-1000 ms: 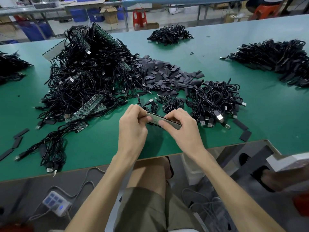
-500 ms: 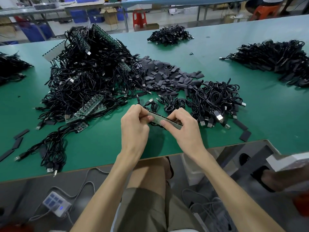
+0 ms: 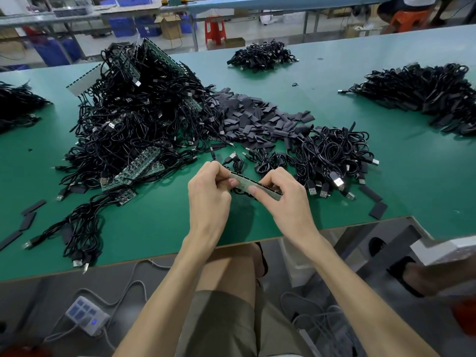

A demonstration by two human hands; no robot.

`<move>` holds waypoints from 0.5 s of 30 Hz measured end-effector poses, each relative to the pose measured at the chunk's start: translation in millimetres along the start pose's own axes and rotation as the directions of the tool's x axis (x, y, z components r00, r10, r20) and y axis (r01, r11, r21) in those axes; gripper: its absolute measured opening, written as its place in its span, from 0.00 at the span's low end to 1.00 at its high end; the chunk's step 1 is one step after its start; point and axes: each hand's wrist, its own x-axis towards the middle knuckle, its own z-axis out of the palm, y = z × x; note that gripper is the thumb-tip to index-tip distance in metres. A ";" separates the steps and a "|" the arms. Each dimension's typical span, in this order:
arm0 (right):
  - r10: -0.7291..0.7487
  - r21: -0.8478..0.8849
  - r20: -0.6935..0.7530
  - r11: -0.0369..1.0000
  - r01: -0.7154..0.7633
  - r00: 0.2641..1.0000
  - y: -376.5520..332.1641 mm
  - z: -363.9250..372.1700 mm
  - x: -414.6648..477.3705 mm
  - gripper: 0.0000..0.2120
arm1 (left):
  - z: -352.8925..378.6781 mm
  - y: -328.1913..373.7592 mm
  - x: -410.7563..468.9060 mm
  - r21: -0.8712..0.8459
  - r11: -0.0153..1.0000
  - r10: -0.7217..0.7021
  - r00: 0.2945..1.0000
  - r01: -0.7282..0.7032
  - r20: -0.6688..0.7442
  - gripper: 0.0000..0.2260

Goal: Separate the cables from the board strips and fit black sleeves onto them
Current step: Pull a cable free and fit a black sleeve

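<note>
You have one board strip [image 3: 246,185] lifted just above the near edge of the green table [image 3: 412,181], held between both hands. Your left hand [image 3: 208,191] pinches its left end, thumb on the near face and fingers curled behind, and your right hand [image 3: 286,199] pinches the right part the same way. With the thumbs this close together, it looks like a grip for flexing the strip, or for steadying it while a cable is worked loose. I cannot tell whether any cable hangs from it, since your fingers hide the far edge. The layout around you suits the job. The tangled heap [image 3: 144,117] of cables on their strips sits to the far left as supply. The black sleeves [image 3: 257,119] lie in a pile straight ahead, within reach of either hand. The loose cables [image 3: 332,155] — apparently already freed — gather just right of your right hand. A few stray sleeves [image 3: 28,220] lie at the near left. My judgement is that you are in the separating step — the sleeving for this strip's cables is not yet begun.
</note>
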 end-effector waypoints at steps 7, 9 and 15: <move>-0.018 -0.010 -0.006 1.000 0.018 1.000 0.6 2.8 -2.5 0.14 | 5.1 -0.4 2.4 -0.028 0.999 -0.022 1.000 0.022 0.004 0.12; -0.011 -0.002 -0.013 1.000 0.011 1.000 2.1 1.5 -2.5 0.14 | 6.2 -0.2 4.0 -0.032 0.999 -0.015 1.000 0.016 0.025 0.11; 0.023 0.037 -0.006 0.999 -0.022 1.000 2.9 2.3 -2.0 0.12 | 2.8 -2.7 6.9 0.003 1.000 0.024 0.998 -0.025 0.063 0.14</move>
